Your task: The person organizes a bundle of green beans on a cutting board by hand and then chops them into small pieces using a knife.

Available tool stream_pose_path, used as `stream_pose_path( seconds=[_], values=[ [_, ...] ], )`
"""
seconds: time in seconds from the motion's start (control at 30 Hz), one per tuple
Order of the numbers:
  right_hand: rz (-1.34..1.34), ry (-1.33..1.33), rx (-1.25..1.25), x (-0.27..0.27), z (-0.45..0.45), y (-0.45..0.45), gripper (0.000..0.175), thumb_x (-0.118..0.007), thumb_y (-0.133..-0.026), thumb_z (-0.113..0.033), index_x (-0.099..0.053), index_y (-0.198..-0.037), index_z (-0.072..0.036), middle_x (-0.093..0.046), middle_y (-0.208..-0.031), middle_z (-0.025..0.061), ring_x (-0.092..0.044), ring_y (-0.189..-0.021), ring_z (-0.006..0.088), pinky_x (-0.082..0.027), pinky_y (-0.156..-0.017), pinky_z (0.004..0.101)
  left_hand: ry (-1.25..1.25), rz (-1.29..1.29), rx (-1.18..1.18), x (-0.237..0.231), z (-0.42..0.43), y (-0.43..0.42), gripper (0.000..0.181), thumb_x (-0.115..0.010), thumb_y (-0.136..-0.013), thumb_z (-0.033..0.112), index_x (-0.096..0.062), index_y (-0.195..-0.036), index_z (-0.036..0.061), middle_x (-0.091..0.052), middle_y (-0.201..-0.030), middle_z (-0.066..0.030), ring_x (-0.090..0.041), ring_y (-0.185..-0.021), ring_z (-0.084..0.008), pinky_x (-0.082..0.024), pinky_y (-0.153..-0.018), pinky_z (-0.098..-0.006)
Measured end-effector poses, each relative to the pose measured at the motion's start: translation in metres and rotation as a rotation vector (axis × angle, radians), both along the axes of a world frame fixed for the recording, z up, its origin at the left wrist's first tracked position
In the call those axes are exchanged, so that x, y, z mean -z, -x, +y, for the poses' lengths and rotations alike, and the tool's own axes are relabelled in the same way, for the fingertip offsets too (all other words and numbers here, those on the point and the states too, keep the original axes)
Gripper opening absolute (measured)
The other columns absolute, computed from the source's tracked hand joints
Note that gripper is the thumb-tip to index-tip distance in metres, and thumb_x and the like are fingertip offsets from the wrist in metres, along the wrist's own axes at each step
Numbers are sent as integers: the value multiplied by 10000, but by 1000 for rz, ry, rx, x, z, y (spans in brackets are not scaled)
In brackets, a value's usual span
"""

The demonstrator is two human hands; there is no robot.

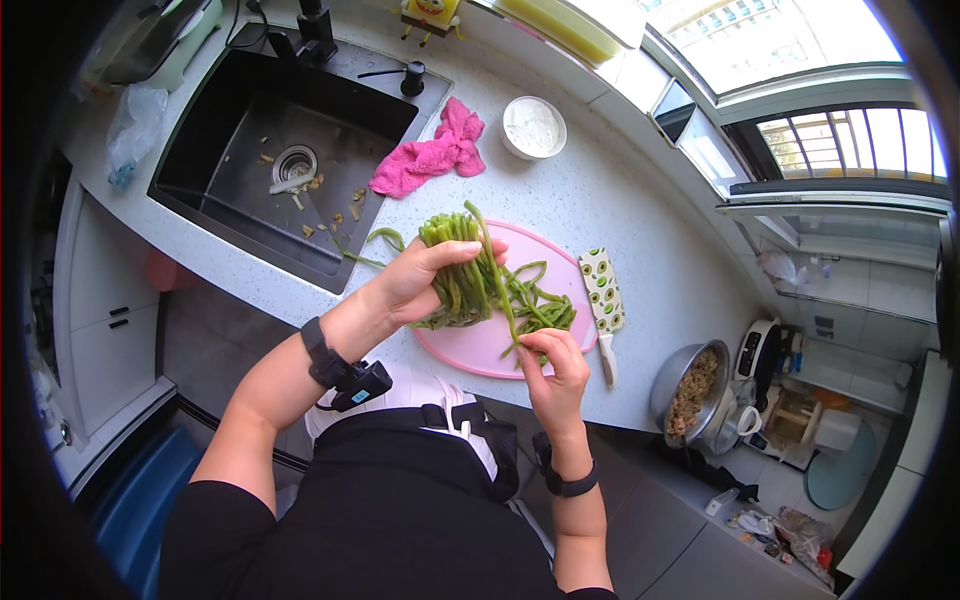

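Observation:
My left hand [424, 281] grips a thick bundle of long green beans [461, 289], their cut ends level at the top. One single bean strand [498, 285] stands along the bundle's right side, and my right hand [553, 360] pinches its lower end between thumb and fingers. Beneath both hands lies a pink oval cutting board [465, 351]. A loose heap of the same beans [551, 309] rests on the board, partly behind my right hand. To the board's right is a knife with an avocado-patterned blade or cover [602, 292] and a pale handle.
A black sink [240, 180] with scraps around its drain is at the left. Behind the board are a pink cloth [435, 150] and a bowl of white powder [533, 127]. A metal bowl of minced filling [690, 394] stands at the right. Stray beans [386, 238] lie near the sink edge.

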State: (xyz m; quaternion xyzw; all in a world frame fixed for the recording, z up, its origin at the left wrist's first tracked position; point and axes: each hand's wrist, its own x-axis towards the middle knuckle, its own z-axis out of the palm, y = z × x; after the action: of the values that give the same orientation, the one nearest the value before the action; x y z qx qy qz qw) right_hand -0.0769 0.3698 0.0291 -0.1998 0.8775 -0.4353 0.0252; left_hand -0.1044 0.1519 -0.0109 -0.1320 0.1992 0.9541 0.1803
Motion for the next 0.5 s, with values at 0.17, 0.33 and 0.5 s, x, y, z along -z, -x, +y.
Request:
stream_pose_path(
  seconds=[0.17, 0.33, 0.5],
  values=[
    [-36, 18, 53, 7, 6, -7, 147, -673, -718, 33, -619, -847, -11, -589, -831, 92, -576, -716, 199, -470, -630, 278, 60, 104, 4, -6, -3, -3, 296, -591, -825, 104, -575, -1089, -30, -627, -1015, -121, -601, -954, -196, -478, -880, -344],
    [-57, 20, 56, 13, 10, -11, 142, -670, -723, 26, -618, -849, -15, -592, -828, 92, -578, -727, 205, -469, -645, 284, 56, 79, -38, -6, -3, -4, 251, -608, -806, 72, -582, -1041, -14, -630, -972, -107, -608, -926, -190, -490, -851, -336],
    [-64, 14, 4, 29, 11, 0, 116, -662, -743, -31, -618, -851, -22, -603, -830, 101, -587, -747, 243, -462, -690, 311, 80, 57, -76, -17, -7, -9, 217, -616, -795, 41, -571, -1004, 2, -621, -923, -85, -609, -895, -177, -491, -831, -322]
  ],
)
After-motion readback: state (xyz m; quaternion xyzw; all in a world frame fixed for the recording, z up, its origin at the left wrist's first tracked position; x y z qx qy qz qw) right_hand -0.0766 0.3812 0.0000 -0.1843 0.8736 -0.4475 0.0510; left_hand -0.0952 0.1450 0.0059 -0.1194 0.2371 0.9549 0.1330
